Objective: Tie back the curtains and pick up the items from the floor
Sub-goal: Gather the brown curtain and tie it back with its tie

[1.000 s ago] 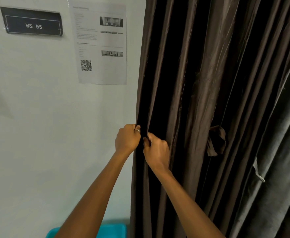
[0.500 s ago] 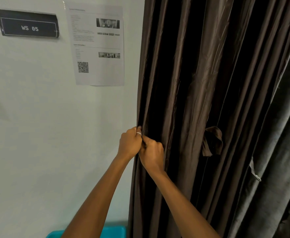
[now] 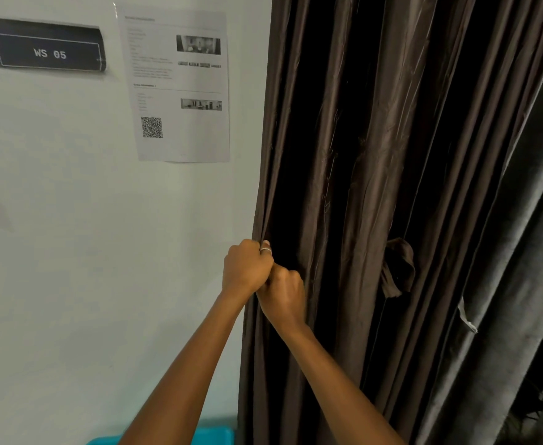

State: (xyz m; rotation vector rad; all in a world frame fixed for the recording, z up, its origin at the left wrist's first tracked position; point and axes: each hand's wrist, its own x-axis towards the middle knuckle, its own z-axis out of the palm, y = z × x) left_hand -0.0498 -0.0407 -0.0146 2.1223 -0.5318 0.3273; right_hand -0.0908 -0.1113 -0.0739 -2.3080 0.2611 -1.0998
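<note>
Two hands, knuckles touching: left hand (image 3: 246, 271) fisted round leading edge of brown curtain (image 3: 344, 187), right hand (image 3: 284, 297) curled into fold at its 4 o'clock, fingertips buried in cloth. Curtain hangs 12 to 5 o'clock; likely light, soft, slippery, so gather whole bunch. Fabric tie (image 3: 397, 268) at hands' 3 o'clock, ends unclear. Floor items unseen; blue thing (image 3: 212, 436) at 6 o'clock cut off.

Left hand (image 3: 246, 273): it wears one ring (image 3: 266, 250), a thin band of silver colour with a plain, smooth surface; which of the fingers carries it cannot be told.
Nail: one short, trimmed nail shows just above the ring.
Right hand (image 3: 284, 295): bare over the back and the wrist.
Left forearm (image 3: 183, 374): bare, slim, uncovered down to the lower edge of the view.
Right forearm (image 3: 337, 370): bare in the same way.
</note>
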